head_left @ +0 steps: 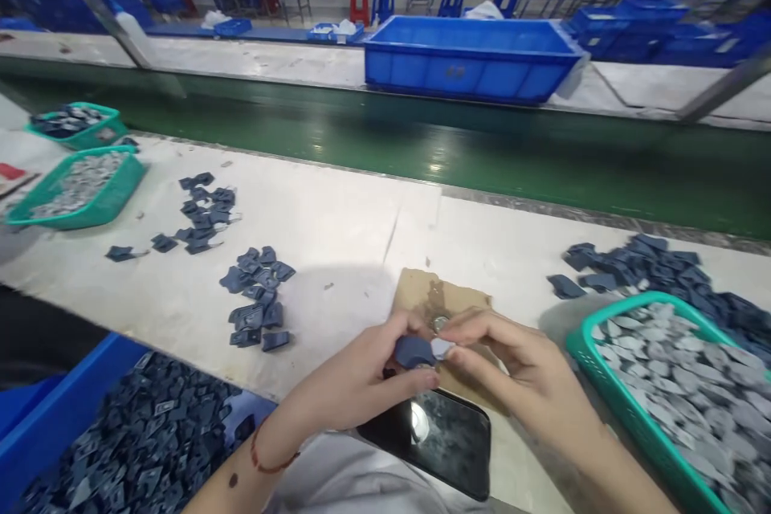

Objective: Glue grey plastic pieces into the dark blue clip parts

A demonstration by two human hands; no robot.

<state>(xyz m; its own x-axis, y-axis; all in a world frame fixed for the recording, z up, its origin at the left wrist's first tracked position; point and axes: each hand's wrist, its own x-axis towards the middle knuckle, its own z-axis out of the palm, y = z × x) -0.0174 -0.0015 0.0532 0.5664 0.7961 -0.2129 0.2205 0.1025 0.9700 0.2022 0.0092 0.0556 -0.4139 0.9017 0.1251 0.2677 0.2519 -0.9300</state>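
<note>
My left hand (377,373) grips a dark blue plastic piece (413,352) between thumb and fingers. Pinched in my right hand (509,349) is a small light grey piece (442,348), held against the right end of the blue one. Both hands are over a brown cardboard sheet (415,287), where a small round metallic object (440,324) shows just behind the fingertips. A black phone (449,438) lies below the hands at the table's front edge, partly covered by my left hand.
A green basket of grey pieces (623,303) stands at right, beside a dark blue pile (668,273). Small dark piles (256,289) lie left of centre. Two green baskets (120,191) are far left, a blue bin (66,393) lower left. Behind runs a green belt (337,136).
</note>
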